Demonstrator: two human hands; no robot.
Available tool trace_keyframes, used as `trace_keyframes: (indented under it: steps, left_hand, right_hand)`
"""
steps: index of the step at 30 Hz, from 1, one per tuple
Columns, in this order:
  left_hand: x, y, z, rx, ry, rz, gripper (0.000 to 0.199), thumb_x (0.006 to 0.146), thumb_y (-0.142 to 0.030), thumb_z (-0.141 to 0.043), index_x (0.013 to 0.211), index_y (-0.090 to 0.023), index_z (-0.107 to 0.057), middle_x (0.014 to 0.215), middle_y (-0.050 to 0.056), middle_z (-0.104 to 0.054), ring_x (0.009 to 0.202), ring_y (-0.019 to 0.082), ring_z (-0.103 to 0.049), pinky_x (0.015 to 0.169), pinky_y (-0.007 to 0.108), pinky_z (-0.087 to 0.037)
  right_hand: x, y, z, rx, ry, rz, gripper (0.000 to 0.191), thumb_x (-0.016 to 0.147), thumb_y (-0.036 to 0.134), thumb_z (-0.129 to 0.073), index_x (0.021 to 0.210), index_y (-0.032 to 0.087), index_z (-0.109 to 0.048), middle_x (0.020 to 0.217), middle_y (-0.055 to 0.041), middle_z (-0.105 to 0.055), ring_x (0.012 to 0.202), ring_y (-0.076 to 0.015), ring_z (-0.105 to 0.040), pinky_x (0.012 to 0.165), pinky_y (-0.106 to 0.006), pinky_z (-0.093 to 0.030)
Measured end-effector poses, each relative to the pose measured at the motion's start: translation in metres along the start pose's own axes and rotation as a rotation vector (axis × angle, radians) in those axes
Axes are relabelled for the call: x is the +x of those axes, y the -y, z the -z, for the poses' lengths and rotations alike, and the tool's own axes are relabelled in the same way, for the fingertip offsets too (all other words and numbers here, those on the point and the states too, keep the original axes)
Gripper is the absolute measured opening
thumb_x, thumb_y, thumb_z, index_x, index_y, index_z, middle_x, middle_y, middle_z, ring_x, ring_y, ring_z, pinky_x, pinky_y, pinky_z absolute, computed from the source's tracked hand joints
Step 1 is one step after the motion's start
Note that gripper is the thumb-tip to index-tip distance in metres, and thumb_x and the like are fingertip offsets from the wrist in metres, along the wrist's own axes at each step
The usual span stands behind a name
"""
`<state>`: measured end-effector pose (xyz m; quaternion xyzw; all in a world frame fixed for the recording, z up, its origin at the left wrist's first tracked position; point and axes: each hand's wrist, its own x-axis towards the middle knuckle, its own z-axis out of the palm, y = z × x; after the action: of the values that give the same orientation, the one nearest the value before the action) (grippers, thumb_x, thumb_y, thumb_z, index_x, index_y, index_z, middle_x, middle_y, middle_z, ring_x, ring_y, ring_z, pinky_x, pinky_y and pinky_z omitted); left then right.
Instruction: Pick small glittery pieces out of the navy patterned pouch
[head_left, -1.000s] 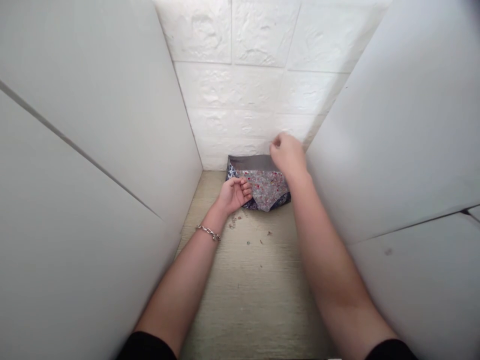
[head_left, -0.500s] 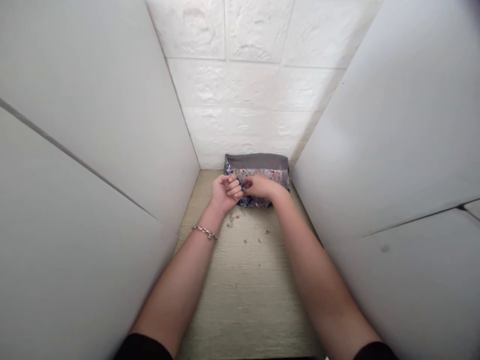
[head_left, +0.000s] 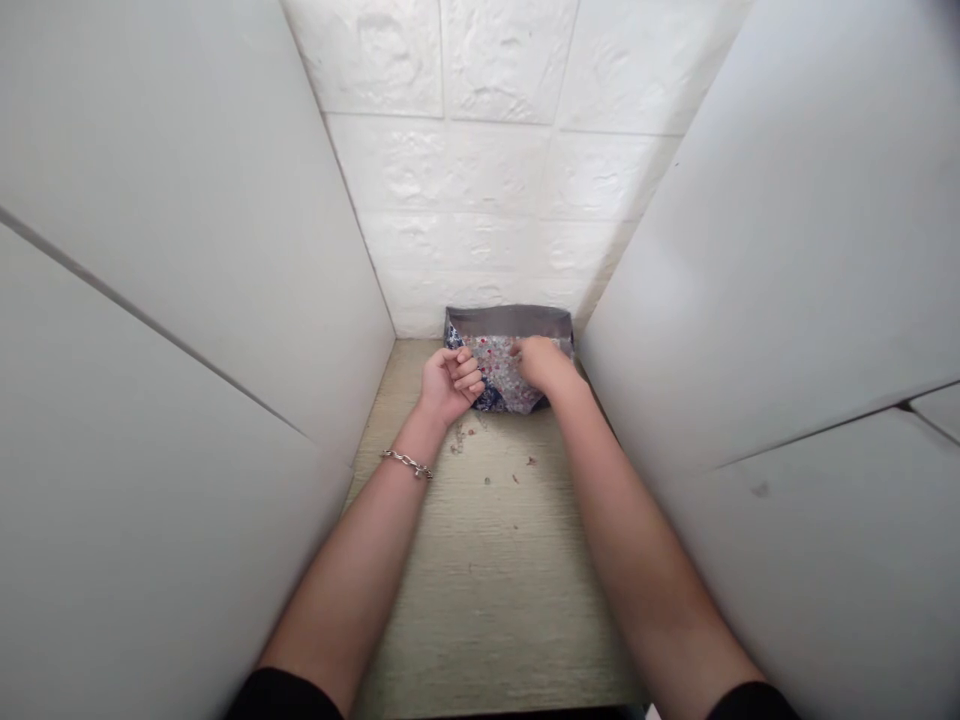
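A shallow container (head_left: 510, 320) with a grey inner wall and a dark blue patterned side stands against the back wall. It holds many small clear and red bits (head_left: 495, 365) that look like beads. My left hand (head_left: 451, 385) is turned palm up at its left front corner, fingers curled closed; whatever is inside them is hidden. Over the right part of the container, my right hand (head_left: 547, 365) has its fingers bent down at the bits. Its fingertips are close together and mostly hidden, so what they pinch cannot be made out.
Several loose bits (head_left: 471, 433) lie scattered on the pale wood-grain surface (head_left: 487, 600) in front of the container. White panels rise close on the left (head_left: 187, 200) and the right (head_left: 795, 250). A white brick-textured wall (head_left: 487, 170) closes off the back.
My right hand has moved right, away from my left hand, to the right part of the container, so more of the bits show. My left hand has stayed nearly still.
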<state>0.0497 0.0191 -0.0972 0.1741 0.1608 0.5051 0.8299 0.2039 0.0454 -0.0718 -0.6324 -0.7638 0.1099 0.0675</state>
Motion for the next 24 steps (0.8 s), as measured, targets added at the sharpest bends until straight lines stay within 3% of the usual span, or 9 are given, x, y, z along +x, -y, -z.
trace_keyframes:
  steps: [4,8,12,16,21,24]
  left_hand:
    - [-0.001,0.000,-0.001,0.000,-0.011,0.002,0.012,0.065,-0.014,-0.040,0.055,-0.016,-0.034,0.041,-0.007,-0.018,0.031,0.005,-0.021,0.037,0.020,-0.022]
    - [-0.001,0.001,0.000,0.000,-0.004,0.001,0.012,0.065,-0.014,-0.040,0.055,-0.016,-0.034,0.041,-0.007,-0.018,0.031,0.004,-0.021,0.037,0.020,-0.023]
    - [-0.001,0.000,0.000,0.021,0.004,0.000,0.012,0.066,-0.014,-0.039,0.055,-0.016,-0.034,0.041,-0.007,-0.017,0.031,0.005,-0.021,0.037,0.019,-0.022]
    - [-0.001,0.001,-0.002,0.008,-0.034,0.000,0.013,0.066,-0.014,-0.040,0.055,-0.016,-0.034,0.040,-0.007,-0.018,0.031,0.005,-0.022,0.036,0.019,-0.021]
    - [-0.002,0.001,-0.004,-0.015,-0.050,-0.001,0.013,0.065,-0.013,-0.041,0.055,-0.016,-0.033,0.041,-0.007,-0.018,0.030,0.005,-0.022,0.035,0.019,-0.022]
    - [-0.002,0.001,-0.003,-0.015,-0.044,-0.003,0.013,0.065,-0.013,-0.041,0.054,-0.016,-0.033,0.041,-0.007,-0.018,0.031,0.005,-0.022,0.035,0.019,-0.022]
  right_hand:
    - [0.001,0.008,0.002,0.041,0.055,0.212,0.042,0.067,0.007,-0.045,0.103,0.022,-0.059,0.104,-0.0107,-0.057,0.092,-0.0175,-0.054,0.080,-0.026,-0.038]
    - [0.001,0.016,-0.001,0.083,0.115,0.274,0.026,0.065,0.014,-0.050,0.086,0.017,-0.065,0.086,-0.0092,-0.063,0.077,-0.0144,-0.055,0.070,-0.022,-0.039]
    - [0.001,0.016,-0.001,0.157,0.037,0.208,0.018,0.069,0.024,-0.049,0.070,0.014,-0.065,0.067,-0.0059,-0.063,0.062,-0.0110,-0.051,0.061,-0.021,-0.036]
    - [0.002,0.010,0.007,0.387,-0.115,0.096,0.028,0.073,0.036,-0.045,0.064,0.014,-0.062,0.057,-0.0019,-0.058,0.054,-0.0093,-0.049,0.055,-0.021,-0.035]
    - [0.003,0.004,0.020,0.992,-0.229,-0.122,0.028,0.078,0.035,-0.034,0.084,0.015,-0.054,0.053,0.0024,-0.050,0.038,-0.0052,-0.040,0.042,-0.018,-0.034]
    - [0.002,0.000,0.028,1.328,-0.305,-0.194,0.022,0.080,0.031,-0.031,0.085,0.016,-0.047,0.055,0.0027,-0.049,0.041,-0.0050,-0.043,0.043,-0.016,-0.037]
